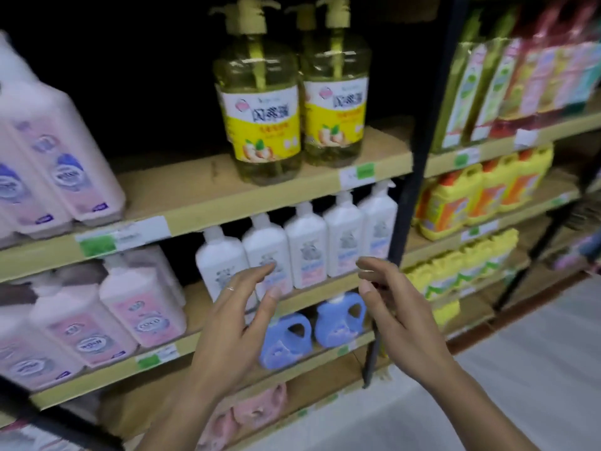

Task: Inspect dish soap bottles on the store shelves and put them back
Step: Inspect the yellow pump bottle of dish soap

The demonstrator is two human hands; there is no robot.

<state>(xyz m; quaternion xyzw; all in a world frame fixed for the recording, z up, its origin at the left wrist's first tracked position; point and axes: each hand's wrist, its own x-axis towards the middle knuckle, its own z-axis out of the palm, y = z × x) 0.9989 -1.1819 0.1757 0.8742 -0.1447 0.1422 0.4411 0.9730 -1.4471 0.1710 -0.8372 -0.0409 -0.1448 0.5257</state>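
Both grips empty with fingers loosely spread, left hand (pixel 234 323) and right hand (pixel 395 317) raised before the white bottles (pixel 305 245), two yellow soap bottles (pixel 292 102) upright on the wooden shelf (pixel 182 193) well above, untouched.

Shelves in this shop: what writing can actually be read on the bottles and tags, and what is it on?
"COCO": on the label of a pink bottle on the lower left shelf.
Large Chinese characters on the yellow pump bottles: present, too blurred to read surely.
White pump bottles: print too small and blurred.
Blue jugs: nothing readable.
Shelf price tags: blurred, unreadable.
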